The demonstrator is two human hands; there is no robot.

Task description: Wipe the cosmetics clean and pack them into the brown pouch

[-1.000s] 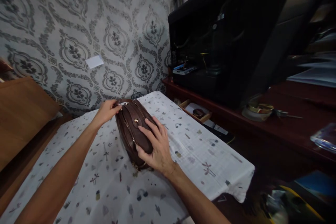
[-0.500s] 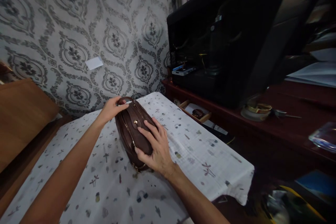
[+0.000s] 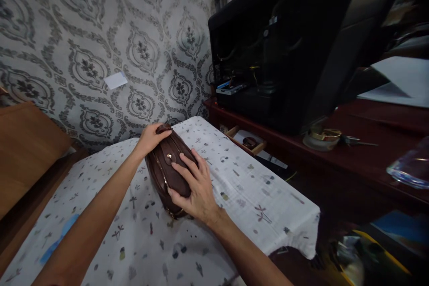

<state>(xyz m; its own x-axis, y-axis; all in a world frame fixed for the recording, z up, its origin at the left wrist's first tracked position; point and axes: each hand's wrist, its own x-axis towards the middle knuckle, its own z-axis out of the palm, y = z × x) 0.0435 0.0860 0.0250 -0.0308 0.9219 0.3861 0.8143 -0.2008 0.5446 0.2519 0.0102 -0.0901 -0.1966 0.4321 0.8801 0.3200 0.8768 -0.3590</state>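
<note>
Two hands are in view: the left hand point(image 3: 151, 137) at the far end of one brown bag point(image 3: 169, 167) and the right hand point(image 3: 196, 187) on its near side. One tabletop point(image 3: 234, 187) carries it, under one printed cloth point(image 3: 140, 237). One white slip of paper point(image 3: 115, 80) is on the wall. One black monitor point(image 3: 284, 44) stands on one dark sideboard point(image 3: 351, 165), which has one open drawer point(image 3: 246, 140) and one round gold-rimmed dish point(image 3: 321, 137).
</note>
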